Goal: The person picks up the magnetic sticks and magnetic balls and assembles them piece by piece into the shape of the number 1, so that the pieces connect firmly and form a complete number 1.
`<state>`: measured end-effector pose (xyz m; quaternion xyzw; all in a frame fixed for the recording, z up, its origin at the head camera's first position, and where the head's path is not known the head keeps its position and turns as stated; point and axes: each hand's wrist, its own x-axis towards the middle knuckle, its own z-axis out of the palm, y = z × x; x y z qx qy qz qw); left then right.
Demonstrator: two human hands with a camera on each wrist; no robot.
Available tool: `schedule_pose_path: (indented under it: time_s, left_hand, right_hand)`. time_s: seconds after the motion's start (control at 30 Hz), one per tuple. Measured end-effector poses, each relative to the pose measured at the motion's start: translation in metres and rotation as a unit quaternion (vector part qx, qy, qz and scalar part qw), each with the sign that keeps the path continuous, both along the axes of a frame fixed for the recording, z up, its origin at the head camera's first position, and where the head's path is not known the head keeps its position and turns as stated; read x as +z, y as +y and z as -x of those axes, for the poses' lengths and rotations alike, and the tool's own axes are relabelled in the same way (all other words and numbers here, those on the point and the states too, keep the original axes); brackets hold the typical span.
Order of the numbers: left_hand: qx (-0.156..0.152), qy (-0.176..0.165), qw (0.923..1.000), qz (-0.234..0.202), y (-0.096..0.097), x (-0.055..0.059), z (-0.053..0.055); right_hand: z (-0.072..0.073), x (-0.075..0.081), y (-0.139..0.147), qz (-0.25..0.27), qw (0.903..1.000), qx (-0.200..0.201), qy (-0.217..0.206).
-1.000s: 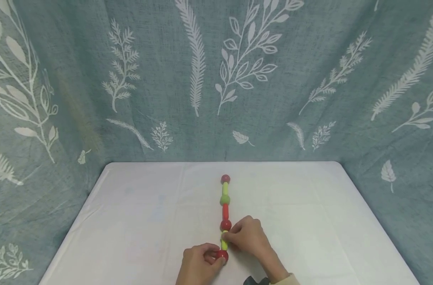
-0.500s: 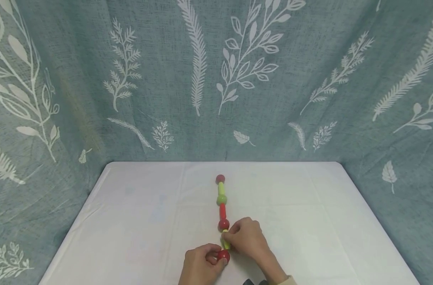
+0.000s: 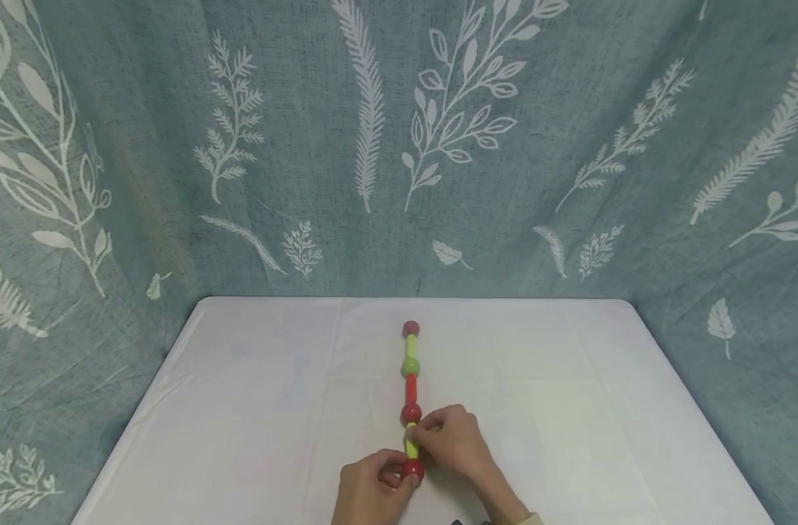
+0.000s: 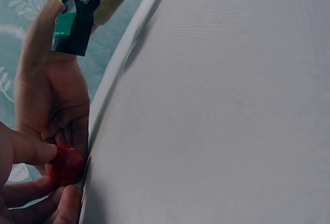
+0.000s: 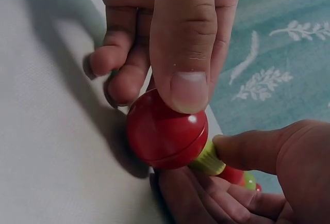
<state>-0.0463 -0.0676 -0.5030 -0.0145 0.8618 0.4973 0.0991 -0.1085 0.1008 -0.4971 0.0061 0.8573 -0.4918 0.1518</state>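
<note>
Fingers of the left hand are pinching the red end ball while the right hand is gripping the yellow-green rod; uneven pull is risking buckling the ball-and-rod chain.

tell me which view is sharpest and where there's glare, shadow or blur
Head view: evenly lit and sharp, edges slightly bowed by the wide lens, soft shadow under the hands. Right wrist view: close and crisp, a small glare spot on the red ball, a dark shadow on the table beneath the left hand. Left wrist view: the table fills the frame, dim, the near fingers soft.
</note>
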Motion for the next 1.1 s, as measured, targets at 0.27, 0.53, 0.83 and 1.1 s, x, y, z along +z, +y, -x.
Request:
schedule_pose_path:
  time_s: [0.27,0.53,0.83,1.1]
  left_hand:
    - [0.011,0.021,0.9997,-0.009,0.002,-0.001,-0.002]
    - [0.014,-0.011,0.9998,0.014,0.004,0.000,-0.002]
    - [0.016,0.006,0.9998,0.014,0.002,-0.001,-0.003]
    - [0.017,0.009,0.9997,0.014,0.002,-0.001,-0.002]
  right_hand:
    - [0.000,-0.001,0.002,0.020,0.9998,-0.003,0.000]
    - [-0.001,0.000,0.002,-0.002,1.0000,-0.002,0.009]
    - [0.003,0.004,0.005,-0.015,0.9999,-0.002,0.000]
    - [0.023,0.005,0.008,-0.067,0.9959,-0.042,0.044]
